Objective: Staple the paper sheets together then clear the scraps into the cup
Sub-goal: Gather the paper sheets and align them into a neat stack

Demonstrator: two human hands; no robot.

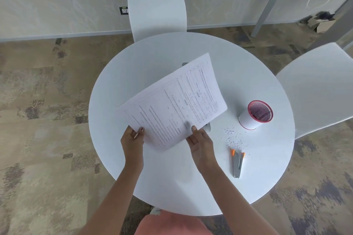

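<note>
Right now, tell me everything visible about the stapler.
The stapler is grey, metal-looking, with orange tips on its two arms. It lies flat on the white table, arms splayed in a narrow V, hinge toward the person, tips toward the paper scraps. No hand touches it: the left hand and right hand hold the paper sheets instead.

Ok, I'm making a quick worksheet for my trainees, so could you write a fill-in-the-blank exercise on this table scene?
1. The left hand and right hand both grip the paper sheets over a table whose top is ____ in shape.
2. The stapler lying on the table has ____ ends.
3. The cup has a ____ rim.
4. The scraps lie between the cup and the ____.
Missing words: round, orange, red, stapler.
</note>
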